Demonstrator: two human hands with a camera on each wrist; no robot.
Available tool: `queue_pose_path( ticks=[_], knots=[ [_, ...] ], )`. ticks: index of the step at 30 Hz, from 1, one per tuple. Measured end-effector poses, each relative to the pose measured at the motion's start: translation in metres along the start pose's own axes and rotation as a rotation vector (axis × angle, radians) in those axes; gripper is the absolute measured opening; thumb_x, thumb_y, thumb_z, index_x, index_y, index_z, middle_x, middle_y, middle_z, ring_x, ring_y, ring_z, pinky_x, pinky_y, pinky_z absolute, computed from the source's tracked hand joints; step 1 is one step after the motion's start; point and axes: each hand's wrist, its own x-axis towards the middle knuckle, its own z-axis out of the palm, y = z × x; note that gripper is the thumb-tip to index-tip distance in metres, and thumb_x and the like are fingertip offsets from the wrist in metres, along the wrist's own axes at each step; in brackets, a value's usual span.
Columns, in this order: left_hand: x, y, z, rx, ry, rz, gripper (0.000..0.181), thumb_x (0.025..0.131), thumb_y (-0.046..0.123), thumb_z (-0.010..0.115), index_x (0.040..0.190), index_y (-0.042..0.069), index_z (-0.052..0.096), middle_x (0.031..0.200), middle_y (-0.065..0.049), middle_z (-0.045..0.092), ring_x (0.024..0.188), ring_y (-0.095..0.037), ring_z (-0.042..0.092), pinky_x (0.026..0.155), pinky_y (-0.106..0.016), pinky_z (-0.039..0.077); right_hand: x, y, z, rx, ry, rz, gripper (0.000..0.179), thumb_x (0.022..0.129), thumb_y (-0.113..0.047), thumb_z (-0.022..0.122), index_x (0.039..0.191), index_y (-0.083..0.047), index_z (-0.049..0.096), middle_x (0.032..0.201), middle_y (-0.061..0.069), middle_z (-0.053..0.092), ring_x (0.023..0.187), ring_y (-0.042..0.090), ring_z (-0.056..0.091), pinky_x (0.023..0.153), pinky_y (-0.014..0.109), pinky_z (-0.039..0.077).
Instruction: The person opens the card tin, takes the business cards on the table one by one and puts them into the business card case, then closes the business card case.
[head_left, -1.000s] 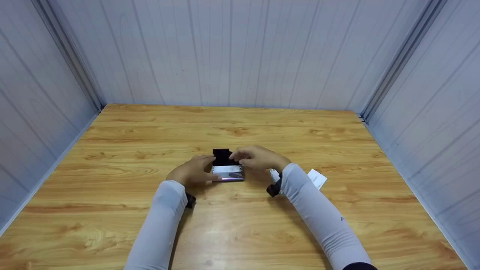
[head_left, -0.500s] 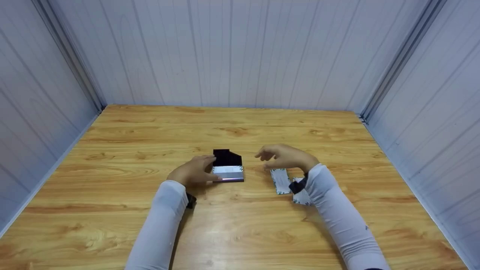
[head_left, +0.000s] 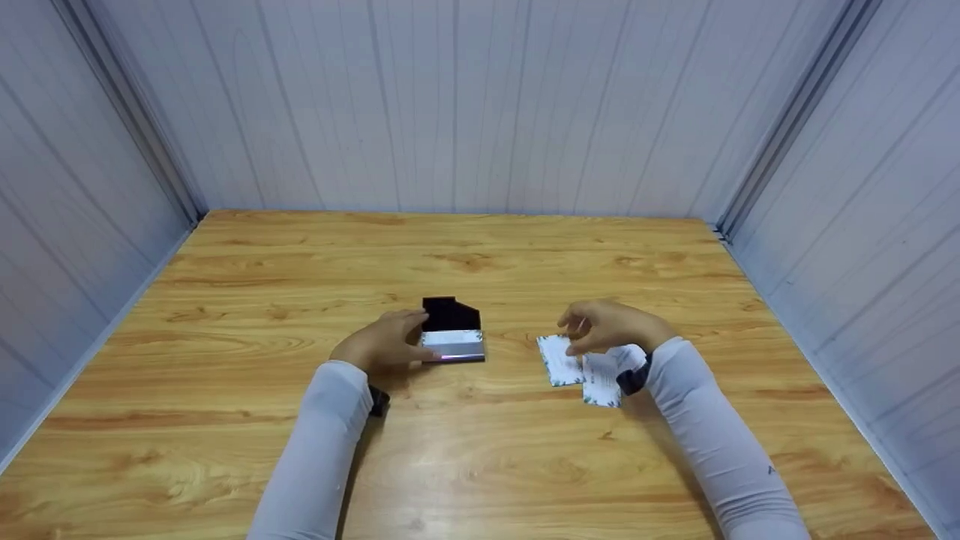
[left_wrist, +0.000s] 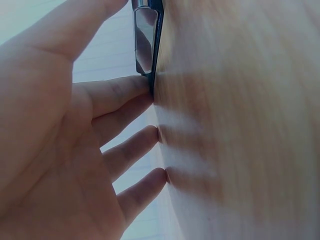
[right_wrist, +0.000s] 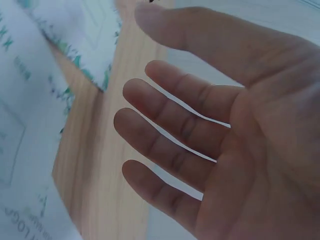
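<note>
A business card case [head_left: 461,349] lies on the table with its black lid [head_left: 450,316] folded back, and a white card [head_left: 455,337] shows inside. My left hand [head_left: 384,341] rests at the case's left side. Its thumb touches the silver front; in the left wrist view, the nearly straight index finger [left_wrist: 117,95] meets the black edge. My right hand [head_left: 619,326] hovers over business cards with leafy green borders, thumb and fingers apart and loosely bent. Its thumb overlaps the nearer card [head_left: 559,364] in the head view. Beside it lies a second card [head_left: 600,386].
More white card surface [head_left: 628,355] shows partly under the right wrist. The wood-grain table [head_left: 480,465] is bounded by white panel walls [head_left: 457,112] at the back and both sides. A dark wrist camera [head_left: 634,380] sits low near the cards.
My right hand has moved from the case rightward to above the loose cards, which its arm partly hid before. The left hand and the case stay in place.
</note>
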Motion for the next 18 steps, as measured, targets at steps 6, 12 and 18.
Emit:
queue_pose_path(
  ticks=[6,12,18],
  knots=[
    [0.001,-0.001,0.000,0.007,0.003,-0.001,0.092,0.092,0.056,0.067,0.161,0.015,0.023,0.165,-0.009,0.020,0.151,-0.033,0.012,0.118,-0.056,0.020,0.000,0.001,0.003,-0.045,-0.022,0.001,0.066,0.082,-0.027,0.086,0.132,0.003,0.055,0.125,0.019,0.060,0.117,0.037,0.058,0.098,0.050,0.049],
    [0.001,-0.002,0.001,0.018,0.000,0.009,0.091,0.092,0.056,0.067,0.161,0.014,0.025,0.165,-0.010,0.021,0.151,-0.033,0.012,0.118,-0.056,0.019,0.005,-0.004,0.009,-0.118,-0.047,0.022,0.077,0.075,-0.030,0.092,0.132,0.006,0.053,0.124,0.019,0.054,0.116,0.035,0.053,0.099,0.049,0.046],
    [0.000,-0.001,0.000,-0.004,0.004,0.002,0.092,0.092,0.055,0.068,0.161,0.014,0.024,0.165,-0.010,0.020,0.151,-0.034,0.012,0.118,-0.057,0.018,0.009,-0.011,0.011,-0.199,-0.054,0.094,0.077,0.071,-0.037,0.093,0.129,-0.003,0.055,0.125,0.015,0.053,0.116,0.033,0.052,0.097,0.047,0.048]
  ],
)
